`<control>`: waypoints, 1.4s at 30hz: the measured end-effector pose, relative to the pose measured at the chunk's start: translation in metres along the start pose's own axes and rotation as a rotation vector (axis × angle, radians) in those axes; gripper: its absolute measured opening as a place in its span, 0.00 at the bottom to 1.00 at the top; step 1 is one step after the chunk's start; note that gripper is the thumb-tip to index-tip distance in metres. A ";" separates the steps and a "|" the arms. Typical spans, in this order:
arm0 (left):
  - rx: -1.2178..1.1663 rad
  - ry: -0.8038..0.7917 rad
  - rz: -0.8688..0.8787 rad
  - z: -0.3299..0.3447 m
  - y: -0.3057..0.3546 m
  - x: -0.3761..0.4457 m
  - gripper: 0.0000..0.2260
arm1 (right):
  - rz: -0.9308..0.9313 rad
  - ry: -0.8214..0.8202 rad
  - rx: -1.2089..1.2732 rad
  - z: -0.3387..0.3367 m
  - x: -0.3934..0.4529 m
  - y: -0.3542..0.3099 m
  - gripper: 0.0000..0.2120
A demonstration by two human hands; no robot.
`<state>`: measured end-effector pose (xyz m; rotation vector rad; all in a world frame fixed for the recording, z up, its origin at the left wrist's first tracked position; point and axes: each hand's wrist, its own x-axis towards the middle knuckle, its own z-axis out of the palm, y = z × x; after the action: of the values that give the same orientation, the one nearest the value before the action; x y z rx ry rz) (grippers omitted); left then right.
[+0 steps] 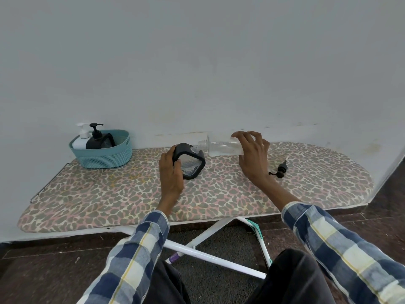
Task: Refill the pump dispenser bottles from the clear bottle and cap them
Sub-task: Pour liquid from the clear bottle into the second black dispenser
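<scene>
Left hand [172,172] is wrapped around the left edge of a squat black-framed dispenser bottle with clear sides [190,161], steadying it on the board, tilted slightly toward the camera. Its neck is open at the top, no pump fitted.

Right hand [252,153] grips the base end of a clear plastic bottle [221,147], fingers curled over the top. That bottle is held nearly horizontal, threaded mouth pointing left, sitting just above and right of the black bottle's opening. Can't tell whether liquid is flowing.

A loose black pump head with its dip tube [279,171] lies flat on the board, right of the right wrist, apart from both bottles.

Work surface is an ironing board with a leopard-print cover [131,194], set against a pale wall, white legs crossing underneath.

Far left end of the board: a teal woven-look plastic basket [103,155] holding a white pump bottle [80,139], a black pump bottle [96,137], both upright with pumps on, plus another dark-framed container [107,141] leaning beside them.

Both sleeves are blue-and-cream plaid.
</scene>
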<state>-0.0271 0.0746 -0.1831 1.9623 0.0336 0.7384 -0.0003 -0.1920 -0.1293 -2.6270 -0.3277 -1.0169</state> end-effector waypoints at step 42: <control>0.392 -0.277 0.265 0.006 0.009 -0.009 0.29 | 0.178 0.108 0.295 -0.006 -0.045 0.012 0.16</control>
<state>-0.0333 0.0623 -0.1820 2.4620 -0.2724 0.6567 -0.0330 -0.2099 -0.1582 -2.2830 -0.1971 -0.9658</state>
